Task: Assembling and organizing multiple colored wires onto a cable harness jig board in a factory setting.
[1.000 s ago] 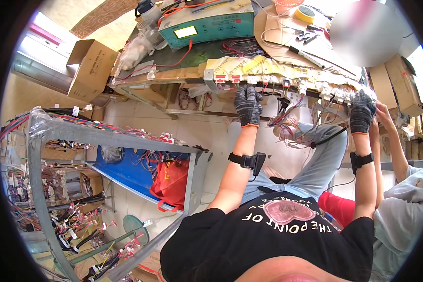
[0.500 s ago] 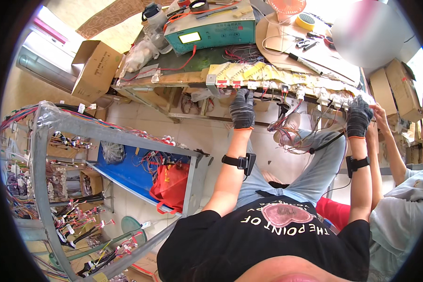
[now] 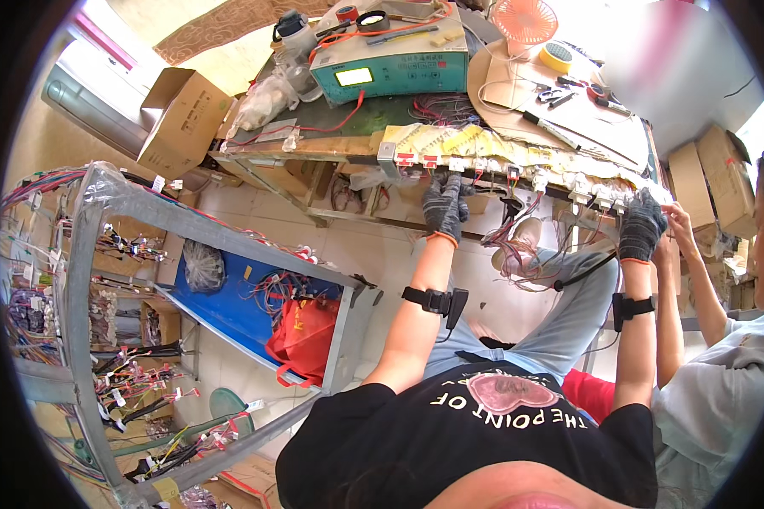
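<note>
My left hand (image 3: 445,209), in a dark grey knit glove, is raised to the front edge of the bench. Its fingers are drawn together just below a white connector (image 3: 456,164); what lies between them is hidden. Farther right, my right hand (image 3: 643,227), gloved alike, has its fingers curled up against a cluster of white connectors (image 3: 601,197) at the strip's right end. I cannot make out what it pinches. Red connectors (image 3: 405,159) sit at the strip's left end. A bundle of dark wires (image 3: 509,233) hangs from the strip between my hands.
On the bench stand a teal tester (image 3: 390,75) with a lit screen and a pink fan (image 3: 525,21). A marker (image 3: 552,131) lies behind the strip. Another person's hand (image 3: 677,222) is close by my right hand. A metal rack (image 3: 221,229) with wire harnesses fills the left.
My left hand has shifted slightly right along the strip, from beside the red connectors to under the white one. My right hand has moved slightly left. The whole view has shifted a little.
</note>
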### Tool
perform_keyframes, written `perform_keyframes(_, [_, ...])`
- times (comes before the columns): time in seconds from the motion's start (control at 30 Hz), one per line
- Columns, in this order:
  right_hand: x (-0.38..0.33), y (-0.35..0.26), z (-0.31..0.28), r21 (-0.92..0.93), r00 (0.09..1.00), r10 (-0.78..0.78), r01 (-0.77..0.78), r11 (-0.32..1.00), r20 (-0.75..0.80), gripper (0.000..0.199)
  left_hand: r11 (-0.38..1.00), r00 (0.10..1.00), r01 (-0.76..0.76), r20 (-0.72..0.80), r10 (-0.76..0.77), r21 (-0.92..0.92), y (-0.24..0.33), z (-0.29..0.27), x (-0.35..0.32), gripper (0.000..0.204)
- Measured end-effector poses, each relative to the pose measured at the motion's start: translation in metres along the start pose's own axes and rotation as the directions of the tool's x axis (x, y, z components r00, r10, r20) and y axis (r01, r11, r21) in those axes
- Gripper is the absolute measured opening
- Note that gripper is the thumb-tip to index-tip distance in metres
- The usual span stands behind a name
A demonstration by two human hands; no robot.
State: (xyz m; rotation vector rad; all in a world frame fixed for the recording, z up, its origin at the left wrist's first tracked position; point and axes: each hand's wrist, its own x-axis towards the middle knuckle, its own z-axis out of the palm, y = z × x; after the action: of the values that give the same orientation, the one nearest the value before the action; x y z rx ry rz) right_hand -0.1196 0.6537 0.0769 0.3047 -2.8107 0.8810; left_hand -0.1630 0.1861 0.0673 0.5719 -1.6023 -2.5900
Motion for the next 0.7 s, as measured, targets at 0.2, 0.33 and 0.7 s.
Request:
perform_keyframes(0.2, [0.005,-0.007,0.004,-0.009,0.999,0.015,-0.015,1.0,-0.049,0.048,0.845,0.917,-0.361,-0.016,0.4,0.395,-0.039,-0.021,0.015,0.025])
perform_keyframes(0.33, [0.002,0.002,0.0,0.072,0.999,0.033,-0.032,0.997,-0.015,0.049,0.951,0.967,-0.252,-0.002,0.256,0.18,-0.028,-0.006,0.008,0.019])
perform_keyframes(0.7, [0.008,-0.012,0.004,-0.028,0.998,0.019,-0.021,0.999,-0.066,0.053,0.983,0.984,-0.18,0.018,0.18,0.019,-0.024,0.003,0.01,0.018])
